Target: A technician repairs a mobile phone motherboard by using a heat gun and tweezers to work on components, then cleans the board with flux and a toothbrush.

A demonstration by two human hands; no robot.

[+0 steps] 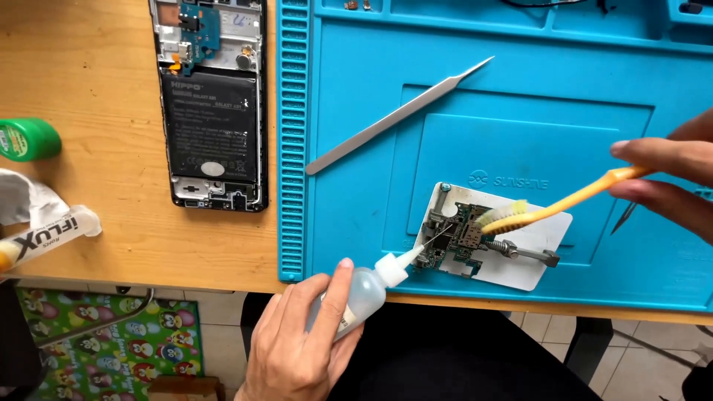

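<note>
My left hand (297, 341) is wrapped around a small clear squeeze bottle (356, 297), thumb pressed along its side, with the thin needle tip (434, 236) reaching onto the circuit board (453, 238). My right hand (668, 178) comes in from three o'clock, pinching the handle of a yellow brush (549, 208) between fingertips; its bristles rest on the board's upper right part.

The board sits clamped in a small metal holder (520, 260) near the six o'clock edge of the blue work mat (520, 89). To do this well I would squeeze gently so only a little liquid lands where the bristles are, keep the needle clear of the brush, and scrub with short light strokes so the small parts stay put and the holder does not slide.

On the mat, long steel tweezers (397, 115) lie slanted toward eleven o'clock from the board. Off the mat at ten o'clock, an opened phone (212, 104) lies with its battery showing on the wooden table (89, 89). At nine o'clock are a green capped tub (28, 139) and a syringe tube (44, 238). Below the table edge I see pale floor tiles (646, 371) and a colourful patterned mat (111, 345).
</note>
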